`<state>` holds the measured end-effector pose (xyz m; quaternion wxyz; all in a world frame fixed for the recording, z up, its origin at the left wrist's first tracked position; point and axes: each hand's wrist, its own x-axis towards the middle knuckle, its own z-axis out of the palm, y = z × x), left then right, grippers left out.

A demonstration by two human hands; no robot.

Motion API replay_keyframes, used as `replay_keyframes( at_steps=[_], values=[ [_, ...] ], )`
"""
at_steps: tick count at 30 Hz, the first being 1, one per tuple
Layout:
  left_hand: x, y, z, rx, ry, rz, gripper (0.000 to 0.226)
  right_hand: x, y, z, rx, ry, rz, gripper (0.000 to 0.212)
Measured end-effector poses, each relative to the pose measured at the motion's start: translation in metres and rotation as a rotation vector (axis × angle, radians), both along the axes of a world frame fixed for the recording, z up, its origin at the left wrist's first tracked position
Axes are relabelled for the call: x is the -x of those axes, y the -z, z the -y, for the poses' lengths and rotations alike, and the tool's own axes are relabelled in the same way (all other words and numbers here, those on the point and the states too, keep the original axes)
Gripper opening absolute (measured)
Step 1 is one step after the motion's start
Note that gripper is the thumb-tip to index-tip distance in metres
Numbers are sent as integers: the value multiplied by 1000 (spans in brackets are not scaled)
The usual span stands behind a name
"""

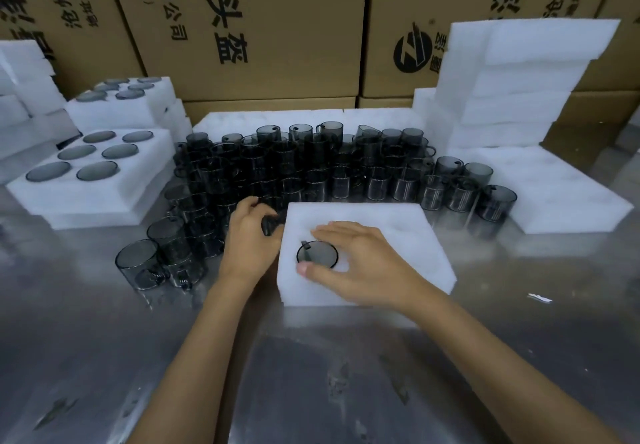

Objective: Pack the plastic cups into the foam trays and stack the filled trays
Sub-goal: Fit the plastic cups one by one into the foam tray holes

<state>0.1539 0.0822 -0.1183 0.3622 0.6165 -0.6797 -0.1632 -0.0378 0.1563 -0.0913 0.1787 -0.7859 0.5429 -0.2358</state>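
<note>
Hands: two, left hand [250, 236] and right hand [356, 263]. Front foam tray [408, 236]: one seated cup [317, 254]. Left filled tray [52, 194]: six cups. Loose smoky cups [311, 170]: dozens, too crowded to count. Cardboard cartons [277, 28]: several.

One head cam, wide-angle, looks fwd and down from above the table [104, 357]. Close on both forearms and the tray [398, 236]; boxes [277, 28] fill the far bkgd.
</note>
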Motion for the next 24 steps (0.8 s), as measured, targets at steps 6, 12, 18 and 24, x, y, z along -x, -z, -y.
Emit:
replay_keyframes(
  at_steps=[6,12,18,24],
  values=[
    [-4,-7,-6,217,-60,-127,8,28,-23,20,-228,161,795,22],
    [23,-33,-34,356,188,-283,8,49,-12,20,-165,194,988,22],
    [58,-32,-63,305,483,-68,16,66,-13,11,-119,173,949,21],
    [53,-28,-70,149,467,-34,49,71,-18,4,-65,174,890,20]
  ],
)
